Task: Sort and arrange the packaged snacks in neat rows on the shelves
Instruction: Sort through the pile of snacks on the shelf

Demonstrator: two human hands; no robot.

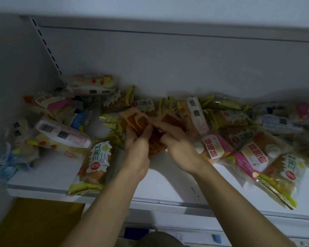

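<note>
White shelf (159, 182) heaped with bread packets. Orange-brown packets (141, 122) gripped at 12 o'clock by left hand (137, 148) and right hand (178, 145), fingers curled.

Glossy plastic snack wrappers (100, 157), smooth white shelf (168, 184)

White shelf (61, 177), pink-and-green snack packets (246, 157)

Two hands (155, 139), one white shelf (159, 186), roughly twenty jumbled snack packets (96, 157), exact count unclear
</note>
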